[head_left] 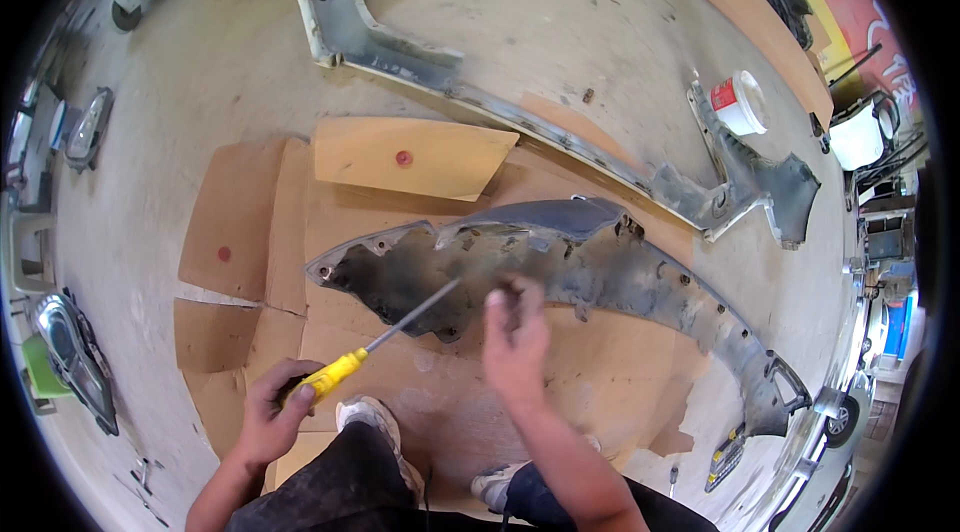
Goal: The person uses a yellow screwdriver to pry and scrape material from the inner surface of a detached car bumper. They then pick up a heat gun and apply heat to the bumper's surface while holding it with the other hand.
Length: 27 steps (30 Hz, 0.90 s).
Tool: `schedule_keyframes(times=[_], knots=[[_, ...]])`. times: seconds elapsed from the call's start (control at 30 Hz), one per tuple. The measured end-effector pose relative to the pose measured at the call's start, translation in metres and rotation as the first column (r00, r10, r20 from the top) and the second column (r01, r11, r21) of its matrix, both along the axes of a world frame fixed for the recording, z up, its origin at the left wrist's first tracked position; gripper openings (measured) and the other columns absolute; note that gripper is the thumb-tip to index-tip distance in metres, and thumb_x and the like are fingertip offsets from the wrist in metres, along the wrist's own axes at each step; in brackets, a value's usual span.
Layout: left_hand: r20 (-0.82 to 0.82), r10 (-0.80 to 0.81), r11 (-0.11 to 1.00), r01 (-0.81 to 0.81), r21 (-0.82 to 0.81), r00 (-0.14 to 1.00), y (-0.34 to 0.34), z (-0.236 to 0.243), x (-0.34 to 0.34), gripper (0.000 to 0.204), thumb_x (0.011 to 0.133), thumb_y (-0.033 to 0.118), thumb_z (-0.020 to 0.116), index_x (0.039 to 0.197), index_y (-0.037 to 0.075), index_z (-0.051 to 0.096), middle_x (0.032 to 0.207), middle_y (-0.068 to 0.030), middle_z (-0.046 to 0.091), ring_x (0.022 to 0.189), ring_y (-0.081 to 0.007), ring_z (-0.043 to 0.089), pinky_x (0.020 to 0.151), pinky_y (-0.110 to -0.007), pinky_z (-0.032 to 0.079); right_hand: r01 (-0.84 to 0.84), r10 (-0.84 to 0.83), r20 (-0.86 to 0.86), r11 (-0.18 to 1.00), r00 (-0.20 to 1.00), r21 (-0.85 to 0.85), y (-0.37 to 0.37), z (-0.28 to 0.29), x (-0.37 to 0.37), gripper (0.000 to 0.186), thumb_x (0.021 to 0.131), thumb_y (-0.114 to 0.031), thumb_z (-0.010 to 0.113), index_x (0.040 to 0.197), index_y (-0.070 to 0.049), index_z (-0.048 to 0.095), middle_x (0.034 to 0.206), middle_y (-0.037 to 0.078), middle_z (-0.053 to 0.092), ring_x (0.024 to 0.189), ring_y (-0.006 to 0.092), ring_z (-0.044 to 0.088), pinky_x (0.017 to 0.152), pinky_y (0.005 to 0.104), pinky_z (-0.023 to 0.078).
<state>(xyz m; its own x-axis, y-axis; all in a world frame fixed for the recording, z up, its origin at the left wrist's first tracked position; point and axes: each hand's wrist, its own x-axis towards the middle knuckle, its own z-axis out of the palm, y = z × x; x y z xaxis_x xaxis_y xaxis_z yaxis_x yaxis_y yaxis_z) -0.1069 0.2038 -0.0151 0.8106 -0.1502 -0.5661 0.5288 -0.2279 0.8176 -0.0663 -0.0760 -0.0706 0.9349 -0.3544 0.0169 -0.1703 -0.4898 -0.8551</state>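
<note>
My left hand (275,412) is closed around the yellow handle of a screwdriver (335,375). Its long metal shaft points up and to the right, with the tip over the dirty inner side of a curved car fender (600,282). That fender lies on flattened cardboard in front of my feet, dark with grime and dotted with holes along its edges. To the right of the screwdriver tip, my right hand (516,347) hovers by the fender's lower edge. Its fingers are smeared by motion, and I cannot make out whether anything is in them.
Beyond the cardboard (225,222) lies a long grey car body panel (560,137), a white bucket (738,102) near its right end. Headlights (75,362) sit on the floor at left. A yellow-and-black object (725,457) rests below the fender's right end. A parked car (840,462) stands at far right.
</note>
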Motion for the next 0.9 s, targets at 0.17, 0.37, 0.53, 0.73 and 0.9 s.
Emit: schedule_keyframes(times=[0.17, 0.37, 0.53, 0.73, 0.9], knots=[[0.224, 0.004, 0.997, -0.020, 0.072, 0.975, 0.008, -0.002, -0.011, 0.035, 0.077, 0.014, 0.072, 0.107, -0.003, 0.062, 0.097, -0.0105, 0.058, 0.089, -0.0175, 0.056, 0.081, -0.029, 0.045, -0.181, 0.181, -0.058, 0.983, 0.982, -0.007, -0.018, 0.008, 0.052, 0.028, 0.096, -0.024, 0.049, 0.108, 0.001, 0.055, 0.107, 0.023, 0.058, 0.103, 0.0417, 0.053, 0.091, 0.0412, 0.040], [0.338, 0.006, 0.987, -0.060, 0.150, 0.941, -0.003, 0.001, -0.009, 0.034, 0.076, 0.016, 0.072, 0.104, -0.002, 0.065, 0.100, -0.0115, 0.054, 0.095, -0.0206, 0.053, 0.082, -0.030, 0.044, -0.250, 0.260, -0.209, 0.965, 0.943, 0.074, -0.034, -0.012, 0.075, 0.037, 0.096, -0.035, 0.049, 0.111, -0.001, 0.052, 0.108, 0.024, 0.059, 0.103, 0.0434, 0.055, 0.088, 0.0421, 0.043], [0.410, 0.097, 0.984, -0.149, 0.096, 0.907, -0.007, 0.004, 0.003, 0.035, 0.078, 0.020, 0.071, 0.104, -0.003, 0.064, 0.098, -0.0119, 0.051, 0.091, -0.0197, 0.051, 0.079, -0.029, 0.044, -0.266, 0.279, -0.171, 0.959, 0.945, 0.092, -0.038, -0.035, 0.072, 0.040, 0.095, -0.038, 0.051, 0.113, -0.002, 0.052, 0.110, 0.024, 0.059, 0.106, 0.0432, 0.054, 0.089, 0.0425, 0.042], [0.445, 0.097, 0.980, -0.164, 0.115, 0.890, -0.013, 0.005, 0.013, 0.037, 0.079, 0.022, 0.070, 0.105, -0.003, 0.064, 0.098, -0.0121, 0.051, 0.091, -0.0202, 0.051, 0.079, -0.029, 0.043, -0.261, 0.282, -0.200, 0.957, 0.938, 0.127, -0.036, -0.031, 0.078, 0.040, 0.095, -0.038, 0.052, 0.112, -0.002, 0.054, 0.108, 0.024, 0.060, 0.105, 0.0423, 0.054, 0.089, 0.0407, 0.042], [0.469, 0.079, 0.979, -0.156, 0.127, 0.880, -0.015, 0.001, 0.016, 0.038, 0.078, 0.021, 0.071, 0.106, -0.003, 0.064, 0.097, -0.0126, 0.053, 0.091, -0.0213, 0.052, 0.080, -0.030, 0.043, -0.233, 0.256, -0.298, 0.966, 0.920, 0.112, -0.036, -0.021, 0.080, 0.040, 0.095, -0.038, 0.052, 0.109, -0.001, 0.055, 0.104, 0.023, 0.062, 0.102, 0.0412, 0.056, 0.087, 0.0392, 0.043]])
